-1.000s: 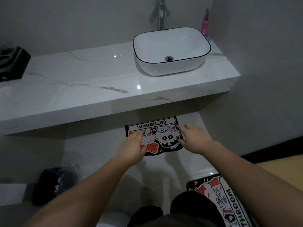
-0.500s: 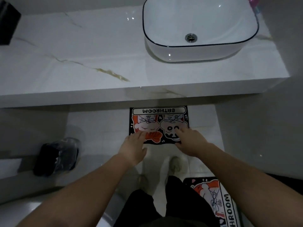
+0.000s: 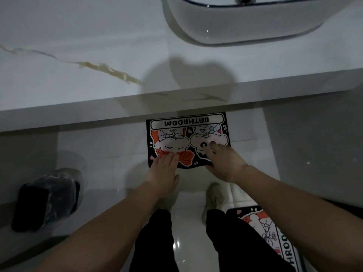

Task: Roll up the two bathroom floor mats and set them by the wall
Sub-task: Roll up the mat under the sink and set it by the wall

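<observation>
A black cartoon mat point(image 3: 186, 132) printed "BATHROOM" lies flat on the pale floor, its far edge under the vanity counter. My left hand point(image 3: 164, 171) hovers over the mat's near left corner with fingers spread. Over the near right part, my right hand point(image 3: 224, 161) reaches out, fingers apart above the white cartoon face. I cannot tell whether either hand touches the mat. A second matching mat point(image 3: 275, 232) lies flat at the lower right, partly hidden by my right forearm and leg.
The marble counter point(image 3: 98, 79) overhangs the mat, with a white basin point(image 3: 245, 22) on it at the upper right. A dark bundle in clear plastic point(image 3: 49, 197) sits on the floor at the left. My shoes point(image 3: 214, 197) and black trousers are below the hands.
The view has tilted down and closer to the floor. Both hands have reached lower toward the mat's near edge; the mat itself has not moved.
</observation>
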